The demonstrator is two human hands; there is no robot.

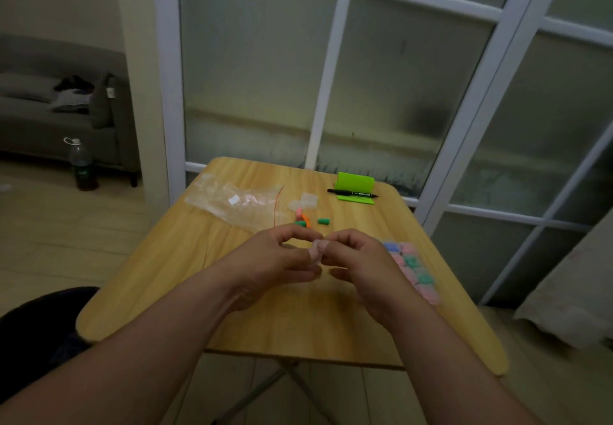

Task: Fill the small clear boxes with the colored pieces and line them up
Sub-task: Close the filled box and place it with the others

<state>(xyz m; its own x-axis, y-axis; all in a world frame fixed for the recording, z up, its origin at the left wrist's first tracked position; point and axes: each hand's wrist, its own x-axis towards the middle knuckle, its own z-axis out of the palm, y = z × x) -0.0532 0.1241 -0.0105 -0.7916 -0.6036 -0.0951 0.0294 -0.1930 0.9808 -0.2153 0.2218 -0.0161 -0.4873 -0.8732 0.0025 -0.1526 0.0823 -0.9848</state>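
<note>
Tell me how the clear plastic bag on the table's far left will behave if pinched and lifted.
The clear plastic bag lies flat and wrinkled on the table, so it will probably flop and sag from a pinch. It looks thin, so likely very light and apt to slide when pushed. Its glossy film may be slippery.

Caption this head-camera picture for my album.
Left hand and right hand pinch a small clear box over the wooden table; loose colored pieces beyond, filled boxes lined up at right.
</note>
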